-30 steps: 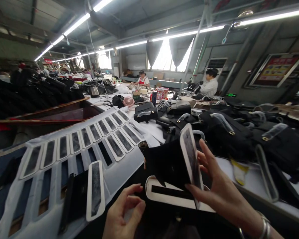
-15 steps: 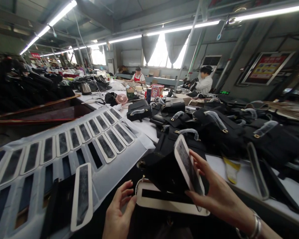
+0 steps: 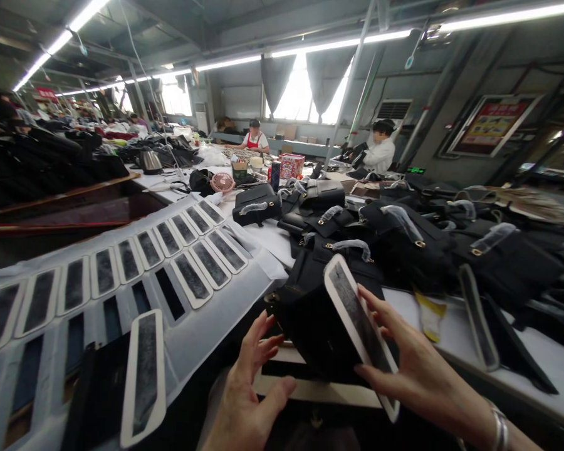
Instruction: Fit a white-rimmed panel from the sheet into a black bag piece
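Note:
A long white-edged panel with a dark middle stands tilted in my right hand, the thumb on its near face and the fingers behind its edge. Directly left of the panel is a black bag piece. Below it lies a bag with a white-rimmed opening, partly hidden by my left hand. The fingers and thumb of my left hand are spread, with nothing held between them.
Similar panels lie in rows on a pale sheet at the left. Black bags with wrapped handles crowd the table behind. A yellow-marked packet lies at right. Two people work farther back.
My left hand has moved up and right over the bag's opening, its fingers spreading wider. The panel in my right hand has shifted slightly down and right. The camera view has shifted a little.

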The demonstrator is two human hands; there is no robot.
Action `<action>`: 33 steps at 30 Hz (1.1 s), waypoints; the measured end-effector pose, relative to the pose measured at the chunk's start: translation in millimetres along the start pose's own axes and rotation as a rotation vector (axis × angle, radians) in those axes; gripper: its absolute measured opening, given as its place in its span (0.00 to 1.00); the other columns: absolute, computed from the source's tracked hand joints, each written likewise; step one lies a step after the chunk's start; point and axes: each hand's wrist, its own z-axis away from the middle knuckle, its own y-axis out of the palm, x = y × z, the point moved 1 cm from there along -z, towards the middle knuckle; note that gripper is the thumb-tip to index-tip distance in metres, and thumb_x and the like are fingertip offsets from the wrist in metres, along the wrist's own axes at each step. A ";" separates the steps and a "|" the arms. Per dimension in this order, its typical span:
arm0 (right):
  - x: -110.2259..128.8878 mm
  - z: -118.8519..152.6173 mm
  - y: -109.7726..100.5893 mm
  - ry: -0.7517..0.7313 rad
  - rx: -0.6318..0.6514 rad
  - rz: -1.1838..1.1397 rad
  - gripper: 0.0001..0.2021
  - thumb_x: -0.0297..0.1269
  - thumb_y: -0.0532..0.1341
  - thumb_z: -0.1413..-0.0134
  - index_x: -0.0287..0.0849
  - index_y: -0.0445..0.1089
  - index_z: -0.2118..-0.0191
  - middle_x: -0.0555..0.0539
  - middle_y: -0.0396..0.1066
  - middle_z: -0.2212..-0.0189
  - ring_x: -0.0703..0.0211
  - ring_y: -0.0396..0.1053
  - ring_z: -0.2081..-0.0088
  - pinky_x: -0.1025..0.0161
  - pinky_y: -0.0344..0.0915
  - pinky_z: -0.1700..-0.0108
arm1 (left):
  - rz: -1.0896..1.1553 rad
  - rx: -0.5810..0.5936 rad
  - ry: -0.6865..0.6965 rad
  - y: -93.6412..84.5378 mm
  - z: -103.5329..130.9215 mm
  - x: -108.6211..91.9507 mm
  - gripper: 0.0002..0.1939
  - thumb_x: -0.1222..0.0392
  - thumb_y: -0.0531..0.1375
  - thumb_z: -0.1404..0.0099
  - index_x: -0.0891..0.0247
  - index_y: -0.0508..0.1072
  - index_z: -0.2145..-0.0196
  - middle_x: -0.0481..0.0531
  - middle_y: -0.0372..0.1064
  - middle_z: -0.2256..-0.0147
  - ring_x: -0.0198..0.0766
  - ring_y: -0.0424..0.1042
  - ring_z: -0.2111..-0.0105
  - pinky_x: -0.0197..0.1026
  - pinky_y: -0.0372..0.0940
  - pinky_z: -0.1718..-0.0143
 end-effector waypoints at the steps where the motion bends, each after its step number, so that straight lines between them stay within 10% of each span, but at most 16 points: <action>1: 0.7 -0.9 -0.1 -0.010 -0.001 0.003 0.46 0.34 0.63 0.52 0.55 0.38 0.30 0.43 0.56 0.36 0.44 0.64 0.41 0.43 0.65 0.41 | 0.025 -0.009 -0.021 0.6 -5.0 -2.0 0.37 0.54 0.61 0.36 0.41 0.48 0.35 0.47 0.58 0.38 0.39 0.69 0.48 0.46 0.62 0.43; 5: 5.2 -5.8 -0.3 -0.077 -0.008 0.048 0.46 0.32 0.62 0.52 0.52 0.39 0.30 0.43 0.59 0.38 0.48 0.65 0.42 0.48 0.66 0.41 | -0.076 -0.089 -0.056 -4.5 -27.4 -8.0 0.31 0.50 0.62 0.36 0.49 0.55 0.39 0.46 0.68 0.57 0.34 0.69 0.64 0.40 0.65 0.56; 10: 8.4 -7.8 4.0 -0.216 -0.019 0.133 0.42 0.28 0.58 0.47 0.49 0.39 0.29 0.42 0.57 0.38 0.52 0.64 0.40 0.56 0.66 0.40 | -0.367 0.059 -0.033 -11.3 -37.2 -10.3 0.10 0.50 0.59 0.34 0.59 0.68 0.66 0.45 0.68 0.71 0.38 0.68 0.69 0.41 0.62 0.65; 17: -0.6 2.8 14.7 -0.258 0.146 0.364 0.46 0.21 0.58 0.53 0.46 0.41 0.29 0.39 0.52 0.35 0.48 0.63 0.40 0.54 0.69 0.42 | -0.611 0.005 -0.034 -27.4 -18.0 12.7 0.13 0.58 0.60 0.38 0.56 0.71 0.55 0.54 0.66 0.46 0.48 0.63 0.43 0.56 0.55 0.39; 25: 13.3 -5.3 30.4 -0.532 0.061 0.711 0.42 0.19 0.53 0.55 0.29 0.46 0.31 0.35 0.68 0.44 0.44 0.71 0.54 0.49 0.77 0.58 | -0.848 0.039 -0.007 -24.7 -4.5 26.6 0.14 0.62 0.55 0.36 0.55 0.74 0.54 0.56 0.59 0.38 0.48 0.57 0.36 0.59 0.54 0.35; 33: 11.0 -5.9 37.0 -0.528 -0.056 0.835 0.37 0.22 0.52 0.49 0.35 0.50 0.31 0.33 0.68 0.45 0.45 0.72 0.56 0.51 0.77 0.64 | -0.990 0.092 0.024 -23.4 -0.9 24.1 0.11 0.60 0.57 0.39 0.54 0.75 0.59 0.53 0.57 0.35 0.51 0.53 0.34 0.63 0.50 0.34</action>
